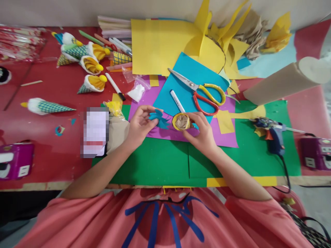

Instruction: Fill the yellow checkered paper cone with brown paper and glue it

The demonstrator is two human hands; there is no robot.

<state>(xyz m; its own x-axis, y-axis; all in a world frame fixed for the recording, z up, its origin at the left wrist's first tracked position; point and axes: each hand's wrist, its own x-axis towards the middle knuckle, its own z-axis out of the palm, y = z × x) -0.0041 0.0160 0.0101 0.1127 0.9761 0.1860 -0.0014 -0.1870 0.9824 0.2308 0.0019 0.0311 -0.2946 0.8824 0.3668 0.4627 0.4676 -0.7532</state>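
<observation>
Paper cone with a yellow rim and crumpled brown filling (181, 121) sits pinched in the right hand (203, 132), over purple paper (224, 139) on the worktop (51, 155). The left hand (139, 125) closes its grip on a blue jagged paper cutout (156, 117), apparently fringed. Yellow-and-red-handled scissors (207, 96) and a white marker (177, 101) lie just beyond.

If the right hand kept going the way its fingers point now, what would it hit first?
The right hand, holding a yellow-rimmed cone, points up and left; likely the white marker on the blue sheet comes first, though depth is unclear.
</observation>
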